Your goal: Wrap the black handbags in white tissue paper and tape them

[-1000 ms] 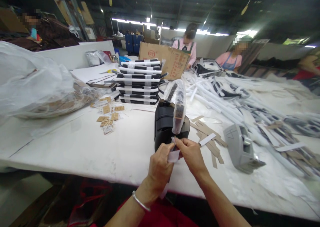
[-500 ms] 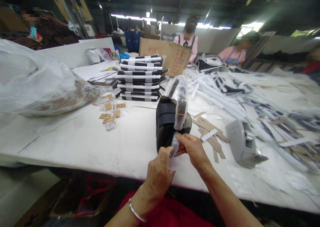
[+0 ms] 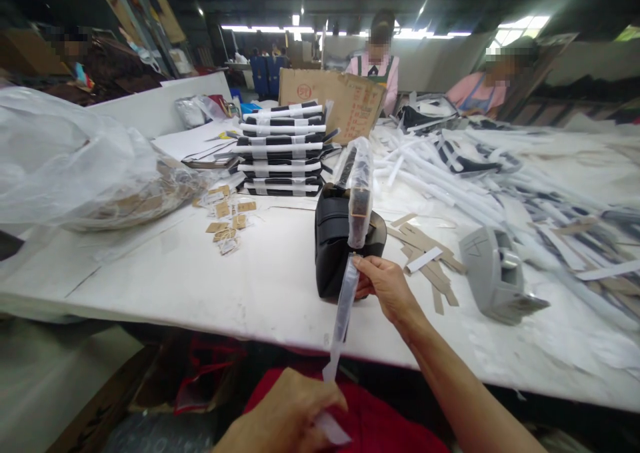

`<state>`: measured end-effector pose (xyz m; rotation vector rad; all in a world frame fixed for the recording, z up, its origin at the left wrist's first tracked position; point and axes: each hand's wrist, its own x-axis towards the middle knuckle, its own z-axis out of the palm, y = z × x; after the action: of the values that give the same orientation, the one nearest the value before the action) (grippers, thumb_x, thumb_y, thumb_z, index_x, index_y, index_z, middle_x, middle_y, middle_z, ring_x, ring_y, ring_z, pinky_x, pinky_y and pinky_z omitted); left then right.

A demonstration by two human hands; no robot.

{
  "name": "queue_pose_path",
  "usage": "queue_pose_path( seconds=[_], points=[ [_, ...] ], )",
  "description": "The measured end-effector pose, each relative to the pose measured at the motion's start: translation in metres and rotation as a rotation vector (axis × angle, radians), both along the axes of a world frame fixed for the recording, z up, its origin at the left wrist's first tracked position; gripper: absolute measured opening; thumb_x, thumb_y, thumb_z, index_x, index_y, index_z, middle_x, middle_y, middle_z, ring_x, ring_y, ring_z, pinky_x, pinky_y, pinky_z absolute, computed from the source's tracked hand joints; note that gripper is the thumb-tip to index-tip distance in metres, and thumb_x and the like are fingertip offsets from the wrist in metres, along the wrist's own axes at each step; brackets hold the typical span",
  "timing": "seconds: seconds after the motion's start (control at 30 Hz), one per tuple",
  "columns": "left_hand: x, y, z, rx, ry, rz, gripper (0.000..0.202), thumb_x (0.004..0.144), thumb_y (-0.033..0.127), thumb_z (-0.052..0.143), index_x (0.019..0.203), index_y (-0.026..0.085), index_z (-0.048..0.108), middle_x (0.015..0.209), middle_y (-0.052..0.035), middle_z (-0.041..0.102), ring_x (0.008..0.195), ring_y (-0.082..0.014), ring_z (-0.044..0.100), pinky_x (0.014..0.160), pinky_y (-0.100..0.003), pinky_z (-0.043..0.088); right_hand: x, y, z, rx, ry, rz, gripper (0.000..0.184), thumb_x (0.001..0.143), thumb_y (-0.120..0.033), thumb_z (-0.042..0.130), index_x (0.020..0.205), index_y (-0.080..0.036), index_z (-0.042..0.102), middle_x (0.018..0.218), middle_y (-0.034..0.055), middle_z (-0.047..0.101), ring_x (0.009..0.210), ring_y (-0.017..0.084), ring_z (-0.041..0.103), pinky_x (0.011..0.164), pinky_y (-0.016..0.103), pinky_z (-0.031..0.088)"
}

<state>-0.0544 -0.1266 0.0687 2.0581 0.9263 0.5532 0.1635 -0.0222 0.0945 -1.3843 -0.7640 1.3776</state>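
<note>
A black handbag (image 3: 333,246) stands at the table's near side. Its raised handle (image 3: 361,193) is wrapped in translucent white plastic. From the bag's side a strap in a translucent plastic sleeve (image 3: 344,306) runs down over the table's edge. My right hand (image 3: 385,283) pinches the upper end of this strap, close against the bag. Lower down, above my red-clothed lap, my left hand (image 3: 295,406) is closed round the loose plastic end, and a bit of it sticks out below the fingers. Blur hides part of the left fingers.
Right of the bag lie cardboard strips (image 3: 425,260) and a grey tape dispenser (image 3: 500,276). Behind stand stacked wrapped black bags (image 3: 283,150) and a cardboard box (image 3: 340,100). Paper tags (image 3: 230,220) and a large plastic bag (image 3: 90,166) lie left. Co-workers (image 3: 375,66) are across the table.
My left hand has moved down and toward me from the bag, drawing the plastic sleeve out long. My right hand keeps its pinch at the strap's top.
</note>
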Motion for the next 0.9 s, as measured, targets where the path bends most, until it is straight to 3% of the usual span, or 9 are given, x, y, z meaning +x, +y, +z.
queue_pose_path(
  seconds=[0.07,0.13,0.2,0.33,0.5,0.63,0.73,0.8,0.9],
  points=[
    [-0.006,0.014,0.018,-0.152,-0.131,0.048,0.019,0.090,0.037,0.058,0.084,0.024,0.070,0.065,0.0010,0.062,0.058,-0.0133,0.056,0.057,-0.022,0.040,0.004,0.000,-0.002,0.033,-0.026,0.016,0.039,0.064,-0.052,0.079,0.060,-0.016,0.061,0.050,0.0007,0.061,0.043,0.012,0.056,0.041,0.022,0.044],
    [0.002,0.039,0.030,-0.180,-0.284,0.325,0.039,0.099,0.043,0.039,0.079,0.021,0.065,0.055,0.0030,0.050,0.050,-0.0117,0.045,0.052,-0.023,0.036,0.006,0.000,-0.002,0.081,-0.059,0.021,0.040,0.067,-0.050,0.078,0.057,-0.016,0.060,0.049,-0.0008,0.058,0.040,0.008,0.048,0.039,0.020,0.035],
    [0.022,0.068,0.034,-0.130,-0.371,0.538,0.036,0.095,0.046,0.047,0.074,0.020,0.059,0.060,0.0035,0.049,0.056,-0.0116,0.044,0.055,-0.023,0.036,0.006,-0.001,-0.002,0.115,-0.093,0.014,0.040,0.069,-0.049,0.076,0.055,-0.016,0.058,0.048,-0.0025,0.054,0.039,0.006,0.039,0.038,0.020,0.026],
    [0.071,0.104,0.019,-0.360,-0.503,0.393,0.037,0.084,0.052,0.064,0.087,0.015,0.065,0.080,-0.0030,0.065,0.072,-0.0146,0.056,0.066,-0.025,0.043,0.003,-0.003,0.000,0.127,-0.119,0.005,0.042,0.070,-0.049,0.075,0.052,-0.018,0.054,0.045,-0.0052,0.046,0.040,0.006,0.033,0.040,0.022,0.020],
    [0.094,0.102,0.000,-0.750,-0.631,0.476,0.048,0.068,0.057,0.077,0.080,0.013,0.065,0.063,-0.0020,0.064,0.044,-0.0063,0.041,0.043,-0.020,0.021,0.003,-0.002,-0.007,0.147,-0.088,-0.052,0.047,0.068,-0.052,0.075,0.049,-0.019,0.049,0.042,-0.0059,0.043,0.039,0.006,0.032,0.040,0.023,0.018],
    [0.093,0.100,-0.001,-0.720,-0.750,0.558,0.041,0.061,0.049,0.083,0.070,0.013,0.064,0.058,0.0001,0.061,0.050,-0.0076,0.048,0.049,-0.019,0.032,-0.001,0.001,-0.013,0.132,-0.004,-0.012,0.050,0.070,-0.057,0.072,0.050,-0.020,0.046,0.041,-0.0069,0.042,0.037,0.005,0.028,0.039,0.023,0.016],
    [0.095,0.102,0.001,-0.653,-0.740,0.586,0.036,0.060,0.045,0.082,0.065,0.013,0.065,0.057,0.0004,0.060,0.054,-0.0094,0.052,0.055,-0.020,0.038,0.002,-0.003,-0.009,0.129,-0.077,0.008,0.048,0.074,-0.061,0.067,0.055,-0.019,0.054,0.044,-0.0050,0.047,0.037,0.006,0.031,0.039,0.022,0.019],
    [0.096,0.101,0.003,-0.641,-0.697,0.625,0.035,0.058,0.044,0.082,0.065,0.014,0.066,0.055,0.0010,0.060,0.053,-0.0095,0.051,0.054,-0.020,0.038,0.019,-0.011,-0.001,0.151,-0.201,-0.013,0.046,0.079,-0.060,0.063,0.063,-0.017,0.063,0.047,-0.0032,0.052,0.038,0.007,0.035,0.039,0.022,0.023],
    [0.096,0.101,0.004,-0.641,-0.640,0.700,0.037,0.053,0.045,0.083,0.063,0.015,0.065,0.053,0.0026,0.057,0.051,-0.0093,0.049,0.050,-0.020,0.037,0.075,-0.034,0.016,0.218,-0.428,-0.177,0.042,0.083,-0.058,0.060,0.074,-0.017,0.069,0.055,-0.0013,0.059,0.045,0.009,0.044,0.044,0.023,0.032]
  ],
)
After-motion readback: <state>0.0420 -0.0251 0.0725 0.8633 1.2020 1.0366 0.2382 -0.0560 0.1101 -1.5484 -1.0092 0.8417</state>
